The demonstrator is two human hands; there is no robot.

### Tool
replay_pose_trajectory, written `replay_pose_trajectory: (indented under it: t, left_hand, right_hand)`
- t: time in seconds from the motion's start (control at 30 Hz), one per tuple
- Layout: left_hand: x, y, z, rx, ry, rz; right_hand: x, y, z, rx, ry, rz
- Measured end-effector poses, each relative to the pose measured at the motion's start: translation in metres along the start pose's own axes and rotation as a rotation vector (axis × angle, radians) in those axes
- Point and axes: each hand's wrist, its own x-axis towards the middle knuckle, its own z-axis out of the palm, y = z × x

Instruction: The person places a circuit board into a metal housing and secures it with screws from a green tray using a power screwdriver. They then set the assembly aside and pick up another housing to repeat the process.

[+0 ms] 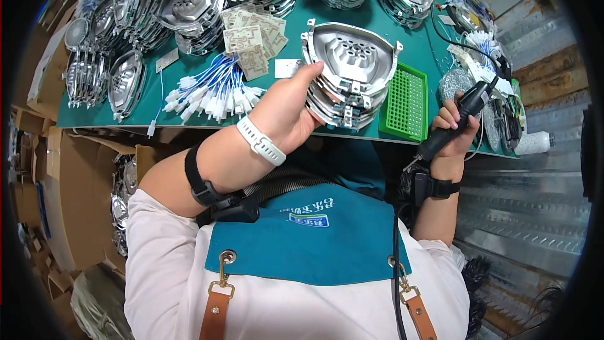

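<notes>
The left hand (286,110) grips a stack of metal iron soleplates (352,72) tilted above the green bench (189,116), while the right hand (454,129) clasps a black soldering iron (458,119) beside a green perforated tray (406,102).

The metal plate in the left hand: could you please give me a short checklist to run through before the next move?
1. Left hand grips the top metal plate: ok.
2. Plate free of the stack beneath it: cannot tell, they overlap.
3. Right hand holds the black power tool: ok.
4. Tool tip clear of the plate: ok, it points down, off to the side.
5. Green tray on the table within reach: ok.
6. Tool cord free of snags: cannot tell.
</notes>
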Motion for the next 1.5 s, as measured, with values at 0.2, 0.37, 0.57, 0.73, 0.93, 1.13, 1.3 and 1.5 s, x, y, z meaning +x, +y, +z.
replay_pose_trajectory:
  t: [0.2, 0.37, 0.57, 0.73, 0.93, 1.13, 1.3, 1.5]
  left_hand:
    - [-0.013, -0.01, 0.006, 0.102, -0.027, 0.023]
    - [-0.034, 0.005, -0.008, 0.468, -0.034, -0.153]
    - [-0.058, 0.022, -0.01, 0.994, 0.129, -0.168]
    - [-0.059, 0.061, -0.001, 1.769, -0.255, 0.286]
    - [-0.015, 0.078, 0.003, 2.401, -0.261, 0.851]
    - [0.01, 0.078, -0.004, 2.521, -0.279, 0.758]
    - [0.019, 0.078, -0.015, 2.334, -0.386, 0.724]
    - [0.032, 0.076, -0.018, 2.337, -0.53, 0.756]
  right_hand:
    - [0.003, 0.001, 0.0, 0.006, -0.018, 0.017]
    - [0.002, 0.0, -0.001, 0.0, -0.025, 0.019]
    - [0.002, -0.002, 0.0, -0.015, -0.002, 0.012]
    - [-0.002, -0.004, 0.003, -0.049, 0.015, -0.011]
    - [0.004, -0.011, 0.068, -0.258, 0.033, -0.104]
    - [0.038, -0.014, 0.116, -0.642, 0.201, -0.558]
    - [0.074, -0.01, 0.099, -0.749, 0.353, -0.729]
    - [0.097, -0.012, 0.085, -0.85, 0.345, -0.68]
